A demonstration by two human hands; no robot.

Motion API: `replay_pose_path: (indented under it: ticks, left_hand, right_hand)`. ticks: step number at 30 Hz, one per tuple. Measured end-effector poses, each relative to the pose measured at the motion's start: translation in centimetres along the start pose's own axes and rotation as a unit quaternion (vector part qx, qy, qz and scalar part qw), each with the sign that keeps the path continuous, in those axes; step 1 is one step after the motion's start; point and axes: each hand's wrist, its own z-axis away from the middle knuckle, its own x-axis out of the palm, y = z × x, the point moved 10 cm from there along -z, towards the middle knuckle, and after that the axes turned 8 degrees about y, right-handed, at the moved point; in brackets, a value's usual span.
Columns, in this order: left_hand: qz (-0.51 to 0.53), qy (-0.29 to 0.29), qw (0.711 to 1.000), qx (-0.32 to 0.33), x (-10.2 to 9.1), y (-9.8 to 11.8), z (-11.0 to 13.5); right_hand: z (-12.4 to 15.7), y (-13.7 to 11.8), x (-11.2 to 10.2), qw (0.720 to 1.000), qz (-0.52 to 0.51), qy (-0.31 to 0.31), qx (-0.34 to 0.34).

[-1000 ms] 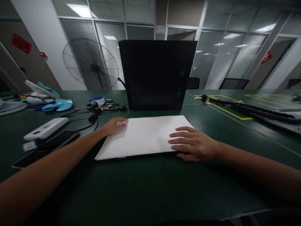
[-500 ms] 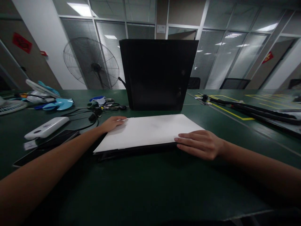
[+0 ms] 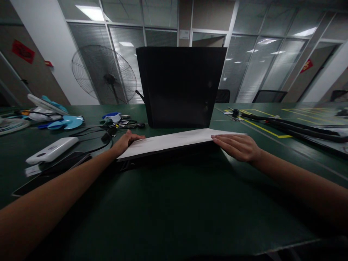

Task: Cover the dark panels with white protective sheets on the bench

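A flat white panel with a dark front edge lies in front of a large black box-shaped case, its front edge tilted upward, highest toward the right. Below that edge is a shadowed black part whose kind I cannot make out. My left hand is closed around the panel's left side, with some fingers lying over its top. At the front right, my right hand grips the edge with its fingers pressed together; its thumb is hidden.
The black case stands upright behind the panel. On the green table, a white oblong device, a dark slab and cables lie left. Blue fan blades are farther back. Long black strips lie right.
The panel's front edge has risen and moved away from me, more so on the right. My right hand has gone up with it; my left hand stays at the left side.
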Motion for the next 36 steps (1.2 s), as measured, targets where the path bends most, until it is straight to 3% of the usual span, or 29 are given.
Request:
replay_pose_path:
  ticks: [3,5,9,13,15,23,27,32,36]
  left_hand:
    - [0.055,-0.033,0.995,0.083,0.8,2.4,0.8]
    - [0.041,-0.038,0.989,0.135,0.9,3.7,1.2]
    - [0.022,0.011,0.976,0.217,0.0,5.2,1.8]
    - [-0.022,0.007,0.94,0.339,0.3,7.6,3.5]
    - [-0.073,0.0,0.931,0.358,0.8,8.3,4.0]
    - [-0.165,-0.003,0.97,0.177,1.4,6.6,2.6]
    - [-0.17,-0.03,0.977,0.126,1.9,6.4,2.3]
    - [-0.143,0.016,0.987,0.077,1.5,6.2,1.5]
    - [-0.143,0.011,0.988,0.065,2.0,5.8,1.4]
  right_hand:
    - [0.9,1.4,0.3,0.998,0.062,-0.002,0.028]
    - [1.5,2.4,0.6,0.993,0.1,-0.011,0.055]
    - [2.4,3.8,0.7,0.984,0.148,-0.024,0.101]
    - [2.3,4.5,-0.4,0.98,0.164,0.001,0.112]
    - [2.2,4.6,-0.9,0.981,0.16,0.018,0.109]
    - [3.9,5.3,-0.5,0.986,0.093,0.038,0.132]
    - [3.9,5.7,-1.3,0.986,0.063,0.06,0.14]
    - [0.5,7.5,-3.0,0.977,0.061,-0.025,0.203]
    - [-2.4,9.0,-5.9,0.968,0.045,-0.086,0.231]
